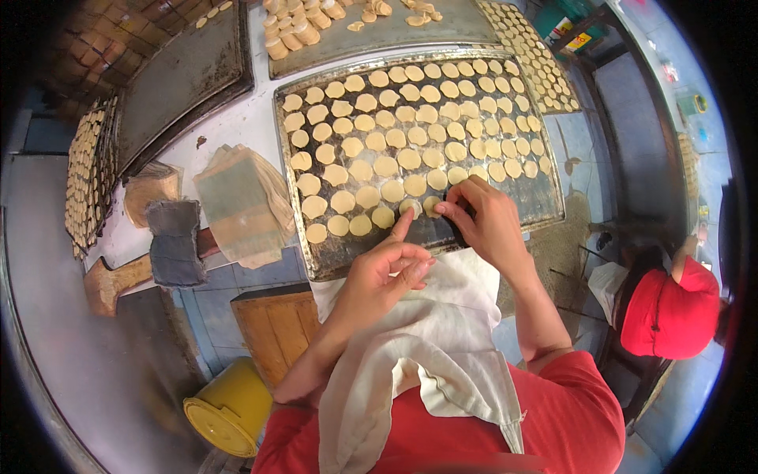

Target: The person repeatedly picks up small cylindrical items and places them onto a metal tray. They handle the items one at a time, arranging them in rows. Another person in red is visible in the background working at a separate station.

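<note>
Rows of thin, pale round dough pieces [384, 166] cover much of a dark metal baking tray [505, 225] in front of me. My left hand [388, 272] reaches to the near row, index finger stretched out and its tip on a dough round [410, 208]. The thumb stands apart and the other fingers are curled; nothing is held. Just to the right, my right hand [485, 221] pinches the edge of another dough round [432, 206] between thumb and fingers, low over the tray or touching it. The fingers hide part of the tray behind them.
Stacked dough rounds [288, 35] stand on a tray at the back. Another dark tray [185, 87] lies back left, near cloth-like sheets [245, 205] and a wooden-handled tool [118, 280]. A yellow bucket [229, 407] is low left. At right, another person in red [671, 308] bends.
</note>
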`<state>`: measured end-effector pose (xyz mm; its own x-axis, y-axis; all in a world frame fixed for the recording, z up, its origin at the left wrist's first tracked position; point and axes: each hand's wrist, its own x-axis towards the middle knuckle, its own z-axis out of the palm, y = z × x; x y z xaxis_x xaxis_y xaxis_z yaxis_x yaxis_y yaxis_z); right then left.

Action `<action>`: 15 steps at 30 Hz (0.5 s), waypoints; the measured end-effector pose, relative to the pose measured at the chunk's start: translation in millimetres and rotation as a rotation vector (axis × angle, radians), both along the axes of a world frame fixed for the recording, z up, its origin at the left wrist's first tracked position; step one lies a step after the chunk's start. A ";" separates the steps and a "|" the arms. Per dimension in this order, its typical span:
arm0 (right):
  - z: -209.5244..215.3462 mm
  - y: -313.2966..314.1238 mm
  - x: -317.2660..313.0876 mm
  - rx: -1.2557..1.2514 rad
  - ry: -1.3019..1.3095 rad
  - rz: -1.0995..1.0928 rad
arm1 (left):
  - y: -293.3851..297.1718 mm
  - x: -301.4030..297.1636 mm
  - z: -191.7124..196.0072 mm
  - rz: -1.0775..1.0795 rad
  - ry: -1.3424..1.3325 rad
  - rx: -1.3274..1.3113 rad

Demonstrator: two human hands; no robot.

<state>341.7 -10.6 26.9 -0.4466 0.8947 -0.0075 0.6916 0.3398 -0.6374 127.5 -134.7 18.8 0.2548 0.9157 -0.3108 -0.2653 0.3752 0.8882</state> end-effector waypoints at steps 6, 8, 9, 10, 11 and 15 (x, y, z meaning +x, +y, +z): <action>0.2 3.1 0.8 -0.038 0.016 0.030 | 12.8 -10.4 21.3 0.105 0.037 0.008; 1.9 6.5 6.3 -0.063 0.074 0.035 | 28.4 -23.7 26.0 0.201 0.172 0.109; 2.8 8.1 9.0 -0.087 0.093 0.030 | 39.4 -32.7 27.4 0.248 0.229 0.148; 3.7 9.7 11.8 -0.088 0.089 0.030 | 55.6 -44.5 26.9 0.303 0.387 0.250; 4.3 10.7 14.3 -0.088 0.118 0.036 | 74.6 -57.8 25.3 0.373 0.511 0.224; 5.0 10.4 23.4 -0.098 0.176 0.030 | 185.4 -145.2 16.3 0.456 0.972 0.140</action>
